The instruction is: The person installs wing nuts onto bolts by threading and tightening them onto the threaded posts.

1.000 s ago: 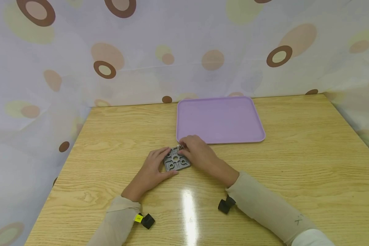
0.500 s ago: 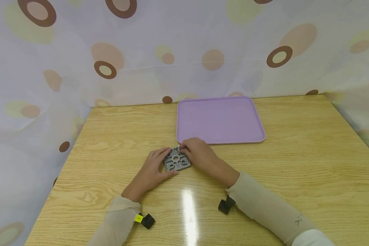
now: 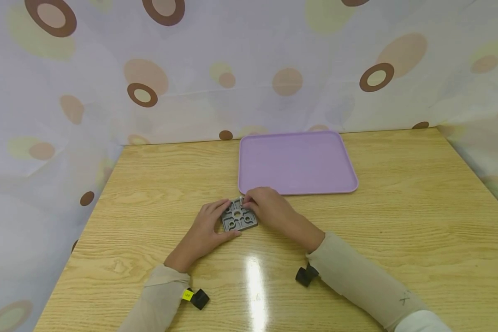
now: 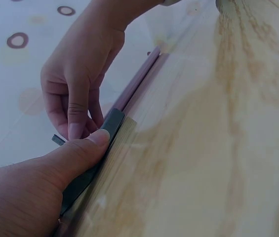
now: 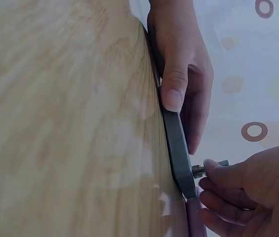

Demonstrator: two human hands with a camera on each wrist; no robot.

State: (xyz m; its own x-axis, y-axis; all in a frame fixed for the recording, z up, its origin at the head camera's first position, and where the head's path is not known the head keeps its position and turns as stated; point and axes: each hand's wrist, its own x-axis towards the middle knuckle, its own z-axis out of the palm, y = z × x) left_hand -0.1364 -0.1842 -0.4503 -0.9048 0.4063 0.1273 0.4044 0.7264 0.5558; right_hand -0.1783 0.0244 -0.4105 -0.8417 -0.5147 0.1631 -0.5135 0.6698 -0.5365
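Note:
A square grey metal plate (image 3: 237,214) with ribs and round holes lies flat on the wooden table. My left hand (image 3: 205,230) holds it from the left, thumb along the near edge and fingers at the far left corner. At the plate's far right corner, my right hand (image 3: 269,207) pinches a small metal screw (image 5: 198,171) between thumb and forefinger. The screw stands up from the plate's upper face, its threaded end (image 5: 223,163) showing past the thumb. In the left wrist view, the left thumb presses on the edge of the plate (image 4: 113,118).
A purple tray (image 3: 296,161) lies just behind the plate, its near edge close to the right hand. A spotted cloth (image 3: 249,69) hangs behind the wooden table (image 3: 398,207) and at both sides. Black wrist cameras (image 3: 200,299) sit at both sleeves.
My right hand has shifted slightly toward me at the plate's corner, and its fingers have changed their hold on the screw. The left hand and plate have stayed in place.

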